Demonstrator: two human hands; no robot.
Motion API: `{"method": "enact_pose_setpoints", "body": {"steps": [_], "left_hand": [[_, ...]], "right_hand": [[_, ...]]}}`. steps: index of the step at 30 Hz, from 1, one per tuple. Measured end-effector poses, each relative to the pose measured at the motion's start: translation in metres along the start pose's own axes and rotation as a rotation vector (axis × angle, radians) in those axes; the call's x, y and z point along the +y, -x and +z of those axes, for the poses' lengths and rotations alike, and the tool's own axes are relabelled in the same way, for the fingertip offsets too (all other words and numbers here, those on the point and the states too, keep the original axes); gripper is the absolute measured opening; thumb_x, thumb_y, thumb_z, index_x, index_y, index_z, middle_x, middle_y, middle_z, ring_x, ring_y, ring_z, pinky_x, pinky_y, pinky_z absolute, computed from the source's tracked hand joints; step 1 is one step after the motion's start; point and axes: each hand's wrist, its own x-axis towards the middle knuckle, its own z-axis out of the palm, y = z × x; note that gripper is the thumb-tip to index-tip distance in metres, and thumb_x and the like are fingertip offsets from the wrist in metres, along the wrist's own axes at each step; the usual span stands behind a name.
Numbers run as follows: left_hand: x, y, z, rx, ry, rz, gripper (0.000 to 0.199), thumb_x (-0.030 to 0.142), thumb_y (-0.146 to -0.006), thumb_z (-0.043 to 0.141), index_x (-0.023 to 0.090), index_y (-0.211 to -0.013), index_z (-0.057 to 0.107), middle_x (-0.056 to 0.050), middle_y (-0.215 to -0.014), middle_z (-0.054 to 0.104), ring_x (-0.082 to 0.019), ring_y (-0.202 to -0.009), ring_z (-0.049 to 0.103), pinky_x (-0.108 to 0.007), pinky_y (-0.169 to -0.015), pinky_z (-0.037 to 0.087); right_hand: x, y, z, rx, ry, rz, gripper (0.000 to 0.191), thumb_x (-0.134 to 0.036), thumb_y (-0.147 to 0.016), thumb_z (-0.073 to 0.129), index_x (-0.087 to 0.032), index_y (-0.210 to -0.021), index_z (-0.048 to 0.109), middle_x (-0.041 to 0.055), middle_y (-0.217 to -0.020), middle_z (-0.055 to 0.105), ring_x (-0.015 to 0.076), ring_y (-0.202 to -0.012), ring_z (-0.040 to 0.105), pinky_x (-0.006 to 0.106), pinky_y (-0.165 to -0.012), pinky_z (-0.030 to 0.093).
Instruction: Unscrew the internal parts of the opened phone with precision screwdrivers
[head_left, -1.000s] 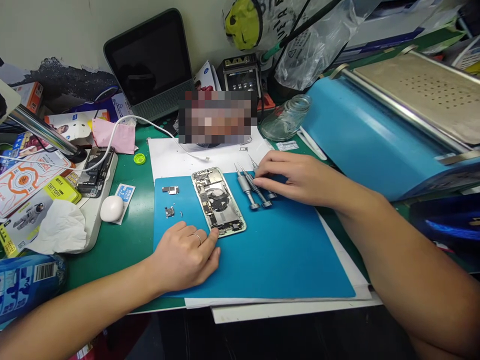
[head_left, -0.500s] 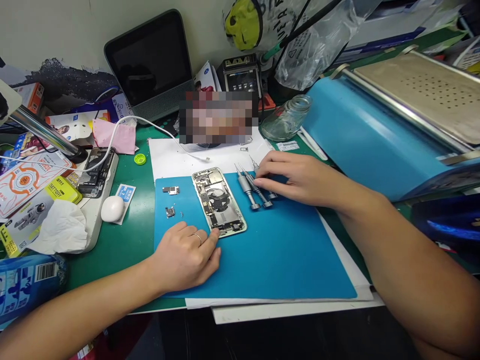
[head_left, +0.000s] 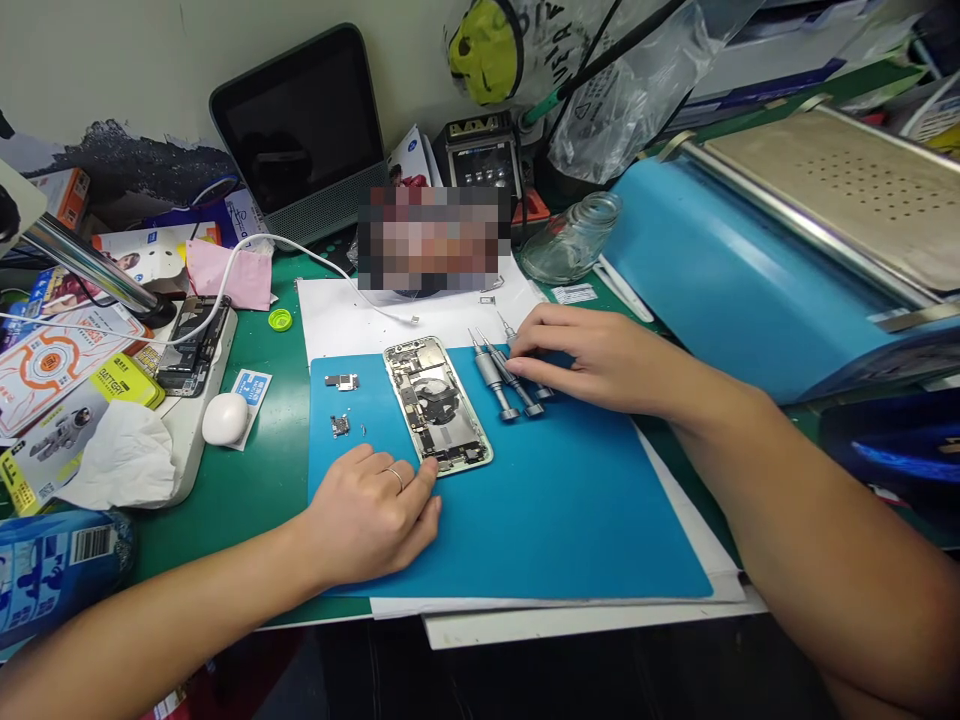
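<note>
An opened smartphone [head_left: 442,400] with its inner boards showing lies on the blue mat [head_left: 555,530]. My left hand [head_left: 379,510] rests on the mat with fingers curled, its index fingertip pressed on the phone's lower left corner. My right hand [head_left: 577,355] is closed over the rightmost of several grey precision screwdrivers [head_left: 491,376], which lie side by side right of the phone. Its fingers partly hide that screwdriver's handle. Left of the phone sit a small metal shield plate [head_left: 343,382], a small circuit part [head_left: 340,425] and a tiny piece near it.
White paper [head_left: 337,305] lies under the mat, with a white cable [head_left: 300,245] across it. A glass jar [head_left: 574,240] lies tilted behind, near a blue roll [head_left: 675,250]. At left are an earbud case [head_left: 224,420], another opened phone [head_left: 191,345] and boxes.
</note>
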Motion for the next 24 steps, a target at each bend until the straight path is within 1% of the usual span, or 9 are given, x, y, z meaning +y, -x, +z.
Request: {"method": "enact_pose_setpoints", "body": {"steps": [14,24], "left_hand": [[0.0003,-0.0004,0.0002,0.015,0.011,-0.002,0.03,0.027,-0.099,0.048,0.008,-0.108,0.07,-0.002,-0.067,0.065,-0.016,-0.055,0.059,-0.034,-0.05,0.036],[0.0002,0.0003,0.0007,0.015,0.011,-0.002,0.03,0.027,-0.099,0.049,0.008,-0.108,0.07,-0.001,-0.067,0.065,-0.016,-0.055,0.059,-0.035,-0.049,0.037]], "right_hand": [[0.0,0.0001,0.0009,-0.002,0.001,-0.002,0.027,-0.042,-0.098,0.05,-0.022,-0.087,0.064,0.0062,-0.09,0.063,0.0212,-0.081,0.062,0.036,-0.073,0.047],[0.0015,0.0009,0.0007,-0.016,0.008,0.0,0.028,-0.043,-0.099,0.049,-0.022,-0.088,0.064,0.0063,-0.092,0.062,0.0212,-0.082,0.062,0.035,-0.074,0.046]]}}
